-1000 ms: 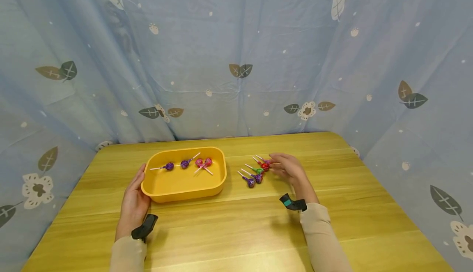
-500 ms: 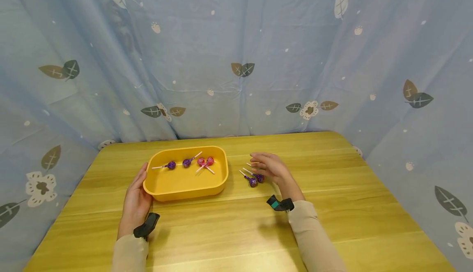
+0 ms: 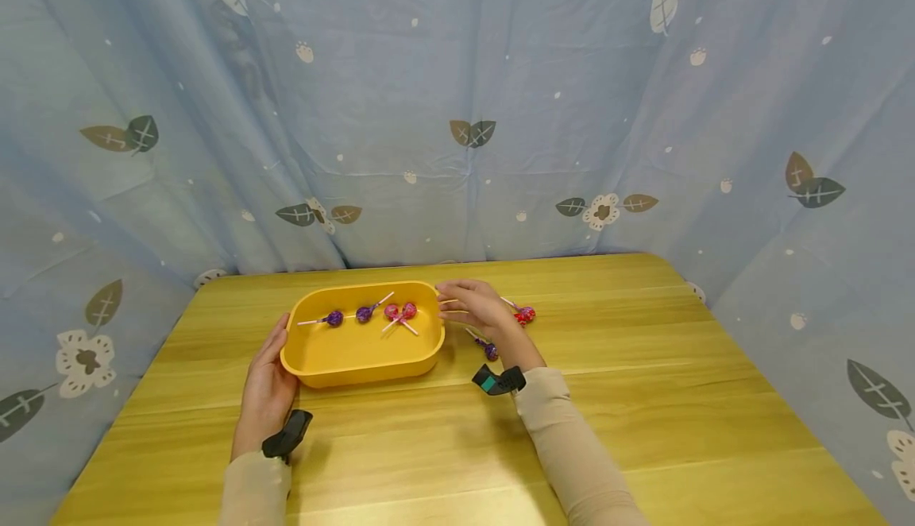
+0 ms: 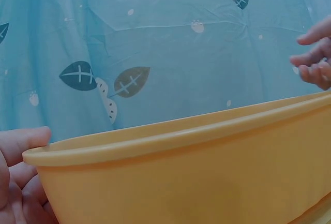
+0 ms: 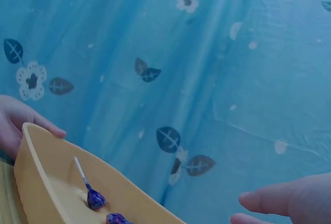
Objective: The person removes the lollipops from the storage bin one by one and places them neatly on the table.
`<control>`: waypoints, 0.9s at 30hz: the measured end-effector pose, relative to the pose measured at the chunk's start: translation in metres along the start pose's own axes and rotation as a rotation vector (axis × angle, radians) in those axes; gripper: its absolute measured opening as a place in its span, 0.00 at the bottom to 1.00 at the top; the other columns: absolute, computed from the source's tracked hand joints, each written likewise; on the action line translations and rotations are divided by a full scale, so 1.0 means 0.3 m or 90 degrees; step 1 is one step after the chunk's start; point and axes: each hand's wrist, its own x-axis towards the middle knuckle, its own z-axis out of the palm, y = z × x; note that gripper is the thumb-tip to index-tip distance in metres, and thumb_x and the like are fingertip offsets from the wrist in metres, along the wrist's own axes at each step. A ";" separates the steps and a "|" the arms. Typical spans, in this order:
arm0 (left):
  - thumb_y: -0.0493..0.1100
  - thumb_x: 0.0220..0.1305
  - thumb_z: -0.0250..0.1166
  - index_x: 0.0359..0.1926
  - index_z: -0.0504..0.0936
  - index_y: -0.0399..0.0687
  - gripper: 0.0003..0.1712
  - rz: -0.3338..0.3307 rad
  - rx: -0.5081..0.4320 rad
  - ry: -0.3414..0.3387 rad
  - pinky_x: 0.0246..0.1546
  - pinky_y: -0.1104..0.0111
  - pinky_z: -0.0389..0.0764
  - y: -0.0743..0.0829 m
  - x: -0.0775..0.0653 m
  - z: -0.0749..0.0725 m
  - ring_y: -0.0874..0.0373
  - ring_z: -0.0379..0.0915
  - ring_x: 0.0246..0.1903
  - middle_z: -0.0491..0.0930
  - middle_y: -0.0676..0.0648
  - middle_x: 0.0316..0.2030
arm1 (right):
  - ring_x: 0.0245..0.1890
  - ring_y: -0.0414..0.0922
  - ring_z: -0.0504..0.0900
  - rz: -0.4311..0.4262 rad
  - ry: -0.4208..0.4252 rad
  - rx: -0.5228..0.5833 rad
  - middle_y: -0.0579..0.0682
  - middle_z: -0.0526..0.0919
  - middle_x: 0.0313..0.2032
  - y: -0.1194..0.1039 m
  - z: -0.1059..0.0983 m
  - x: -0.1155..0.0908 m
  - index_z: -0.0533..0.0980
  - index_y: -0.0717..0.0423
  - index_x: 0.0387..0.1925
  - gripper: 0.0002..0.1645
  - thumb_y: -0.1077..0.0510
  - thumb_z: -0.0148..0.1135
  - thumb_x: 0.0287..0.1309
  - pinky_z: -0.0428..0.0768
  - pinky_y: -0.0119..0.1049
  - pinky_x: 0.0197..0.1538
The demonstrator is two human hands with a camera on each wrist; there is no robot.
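The left hand (image 3: pixel 266 395) lies along the near-hand end of the yellow tray (image 3: pixel 368 373), fingers against its outer wall; the right hand (image 3: pixel 475 303) is well apart from it, at the tray's other end, fingers loosely extended with no candy visible in them (whether they touch the rim I cannot tell). Between the hands, in the tray, are two purple lollipops (image 3: pixel 334 319) and two pink lollipops (image 3: pixel 409 311) with crossed sticks. On the table (image 3: pixel 429 446) beside the right wrist lies another purple lollipop (image 3: pixel 491 351), and to the right of that hand are red-wrapped lollipops (image 3: pixel 525 315), partly overlapping.

The lollipops should be light, hard-headed and slick in their wrappers, apt to roll; a pinch on the stick just below the head looks surest. The tray seems stiff and light, best steadied by its end walls.
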 end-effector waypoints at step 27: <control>0.38 0.77 0.46 0.77 0.48 0.55 0.32 0.006 -0.017 0.003 0.69 0.70 0.46 0.000 0.000 -0.001 0.64 0.36 0.72 0.39 0.58 0.75 | 0.26 0.43 0.79 0.039 -0.035 -0.048 0.70 0.78 0.49 0.073 0.286 0.161 0.77 0.71 0.50 0.16 0.63 0.60 0.64 0.82 0.45 0.47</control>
